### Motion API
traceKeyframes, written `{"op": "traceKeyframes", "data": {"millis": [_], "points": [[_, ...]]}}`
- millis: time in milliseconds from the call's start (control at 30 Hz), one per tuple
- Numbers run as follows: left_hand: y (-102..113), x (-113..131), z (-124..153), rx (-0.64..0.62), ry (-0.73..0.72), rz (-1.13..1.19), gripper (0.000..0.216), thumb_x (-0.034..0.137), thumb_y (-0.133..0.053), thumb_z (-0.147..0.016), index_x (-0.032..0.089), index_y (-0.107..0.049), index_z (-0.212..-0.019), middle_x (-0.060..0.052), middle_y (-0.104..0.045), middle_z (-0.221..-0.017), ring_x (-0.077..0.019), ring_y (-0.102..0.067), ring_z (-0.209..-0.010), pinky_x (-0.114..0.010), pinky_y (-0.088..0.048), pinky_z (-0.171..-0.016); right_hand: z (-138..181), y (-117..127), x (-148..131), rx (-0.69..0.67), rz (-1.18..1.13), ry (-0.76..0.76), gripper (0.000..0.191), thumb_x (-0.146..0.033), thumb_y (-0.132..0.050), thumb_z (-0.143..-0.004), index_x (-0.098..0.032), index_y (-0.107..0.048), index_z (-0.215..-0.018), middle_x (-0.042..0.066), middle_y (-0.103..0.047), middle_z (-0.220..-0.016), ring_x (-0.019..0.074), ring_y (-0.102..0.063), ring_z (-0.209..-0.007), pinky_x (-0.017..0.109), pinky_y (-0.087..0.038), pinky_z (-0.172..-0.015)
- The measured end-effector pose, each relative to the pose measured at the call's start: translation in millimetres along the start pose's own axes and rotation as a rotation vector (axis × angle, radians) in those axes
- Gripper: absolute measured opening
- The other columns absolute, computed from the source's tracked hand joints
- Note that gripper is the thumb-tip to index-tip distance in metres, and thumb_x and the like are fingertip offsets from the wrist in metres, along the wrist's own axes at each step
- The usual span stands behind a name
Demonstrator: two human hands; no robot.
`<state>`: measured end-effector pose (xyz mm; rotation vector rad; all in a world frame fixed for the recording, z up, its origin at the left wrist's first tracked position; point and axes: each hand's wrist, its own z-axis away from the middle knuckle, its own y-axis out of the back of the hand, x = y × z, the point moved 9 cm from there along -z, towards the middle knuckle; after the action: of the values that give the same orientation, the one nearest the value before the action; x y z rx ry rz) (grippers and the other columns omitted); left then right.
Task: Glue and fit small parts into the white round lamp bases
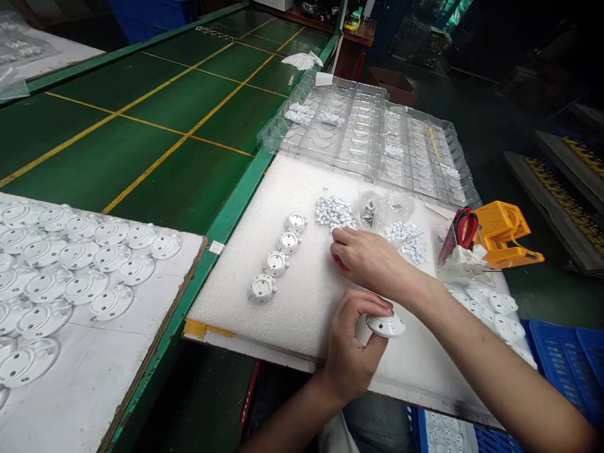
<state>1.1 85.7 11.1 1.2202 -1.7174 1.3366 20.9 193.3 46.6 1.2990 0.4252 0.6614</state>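
Between the thumb and fingers of my left hand (356, 349) is a round white plastic housing (385, 324), held tilted above the front of the white foam sheet (292, 327). My right hand (361, 255) reaches across in front of it, fingers curled together beside a pile of small white parts (334, 212). Whatever those fingertips hold, if anything, is hidden. Several similar round white housings (276, 263) stand in a row on the foam to the left. A second pile of small white parts (403, 231) lies right of my right wrist, near a clear bag with small metal pieces (371, 211).
Clear compartment trays (346, 119) with small white parts span the back. On the right are an orange tape dispenser (504, 233), red-handled tools (465, 228) and blue crates (566, 358). A green conveyor (174, 182) runs along the left, with a board of white housings (155, 314).
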Motion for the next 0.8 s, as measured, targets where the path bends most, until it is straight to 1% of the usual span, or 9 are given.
{"op": "traceKeyframes", "data": {"millis": [67,133,233,300,333,400,500,633,800], "points": [[0,0,0,0.007,0.001,0.021,0.005,0.017,-0.063,-0.095,0.022,-0.064,-0.097,-0.007,-0.067,-0.103,-0.0215,-0.068,-0.099,-0.039,-0.056,-0.09,1,0,3,0.017,-0.036,-0.002,0.017,-0.004,-0.057,-0.087,-0.014,-0.07,-0.084,0.011,-0.065,-0.093,0.0203,-0.058,-0.081,0.032,-0.036,-0.063],[1,-1,-1,0.017,0.018,0.072,0.004,0.018,-0.065,-0.095,0.022,-0.065,-0.097,-0.006,-0.067,-0.103,-0.0209,-0.068,-0.099,-0.038,-0.056,-0.091,6,6,8,0.091,-0.149,-0.014,0.014,-0.005,-0.058,-0.087,-0.015,-0.067,-0.084,0.01,-0.063,-0.093,0.0188,-0.056,-0.077,0.031,-0.037,-0.063],[3,-10,-6,0.037,0.146,0.243,0.006,0.024,-0.072,-0.092,0.02,-0.068,-0.094,-0.005,-0.068,-0.099,-0.0186,-0.069,-0.096,-0.032,-0.055,-0.087,30,27,20,0.365,-0.48,-0.01,0.011,-0.009,-0.059,-0.088,-0.019,-0.06,-0.085,0.004,-0.058,-0.091,0.016,-0.053,-0.075,0.029,-0.04,-0.065],[3,-20,-9,0.057,0.303,0.396,0.011,0.029,-0.077,-0.089,0.02,-0.072,-0.093,-0.003,-0.071,-0.092,-0.016,-0.069,-0.091,-0.027,-0.054,-0.085,53,34,31,0.545,-0.714,-0.03,0.014,-0.009,-0.061,-0.088,-0.022,-0.058,-0.083,0.002,-0.055,-0.087,0.0147,-0.051,-0.074,0.028,-0.041,-0.065],[3,-25,-10,0.07,0.382,0.467,0.014,0.032,-0.079,-0.088,0.019,-0.074,-0.093,-0.003,-0.072,-0.088,-0.0145,-0.069,-0.089,-0.025,-0.053,-0.083,64,32,36,0.601,-0.815,-0.052,0.015,-0.01,-0.062,-0.089,-0.022,-0.058,-0.083,0.001,-0.054,-0.086,0.0145,-0.05,-0.073,0.028,-0.042,-0.065],[-2,-31,-11,0.058,0.535,0.589,0.022,0.036,-0.084,-0.084,0.019,-0.078,-0.096,-0.002,-0.074,-0.085,-0.0127,-0.068,-0.083,-0.023,-0.051,-0.079,83,19,43,0.65,-0.985,-0.103,0.014,-0.014,-0.064,-0.091,-0.023,-0.06,-0.083,0.001,-0.053,-0.086,0.0145,-0.049,-0.073,0.028,-0.042,-0.065],[-11,-33,-8,-0.023,0.684,0.659,0.028,0.037,-0.089,-0.077,0.018,-0.082,-0.098,-0.003,-0.076,-0.078,-0.0116,-0.067,-0.077,-0.022,-0.05,-0.075,103,-5,44,0.681,-1.18,-0.156,0.009,-0.022,-0.066,-0.094,-0.025,-0.064,-0.086,0.001,-0.052,-0.089,0.0143,-0.05,-0.075,0.028,-0.044,-0.066],[-15,-34,-5,-0.058,0.741,0.644,0.029,0.036,-0.091,-0.075,0.018,-0.084,-0.098,-0.005,-0.078,-0.077,-0.0109,-0.067,-0.074,-0.021,-0.05,-0.075,116,-27,44,0.732,-1.345,-0.182,0.009,-0.03,-0.069,-0.095,-0.025,-0.066,-0.088,0.002,-0.053,-0.089,0.0148,-0.053,-0.077,0.027,-0.046,-0.066],[-16,-37,-4,-0.073,0.759,0.571,0.033,0.038,-0.092,-0.073,0.019,-0.085,-0.098,-0.005,-0.078,-0.079,-0.0133,-0.07,-0.079,-0.022,-0.051,-0.076,123,-31,45,0.791,-1.384,-0.202,0.011,-0.031,-0.069,-0.095,-0.024,-0.067,-0.086,0.002,-0.055,-0.088,0.0145,-0.055,-0.078,0.025,-0.048,-0.066]]}}
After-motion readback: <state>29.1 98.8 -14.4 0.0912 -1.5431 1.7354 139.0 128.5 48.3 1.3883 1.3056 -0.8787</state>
